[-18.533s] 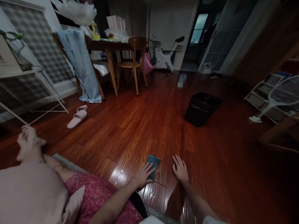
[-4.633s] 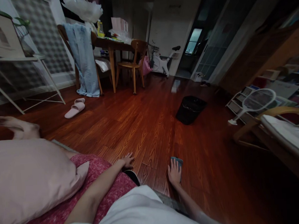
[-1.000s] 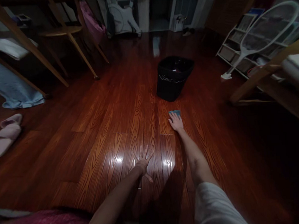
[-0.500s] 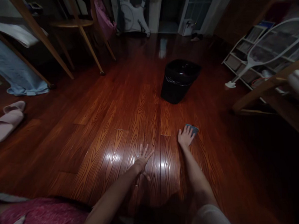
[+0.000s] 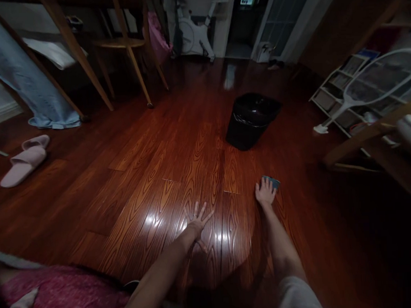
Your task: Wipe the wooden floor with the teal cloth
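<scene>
Currently the blue cloth (image 5: 273, 183) is pressed to the floor (image 5: 141, 175) under the flat right hand (image 5: 264, 193), near the black bin (image 5: 251, 120). The left hand (image 5: 196, 219) is splayed empty on that glossy floor; a slip under load is judged possible.

Right hand (image 5: 264, 193) on cloth (image 5: 272, 182), bin (image 5: 250, 120) beyond it

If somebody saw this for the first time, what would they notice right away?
The glossy red-brown wooden floor fills the view, with bright glare beside the left hand, which is splayed flat on it near the middle. Just to its right, the right hand presses on a small blue cloth, and a black bin stands on the floor beyond it. Pink slippers lie far left.
</scene>
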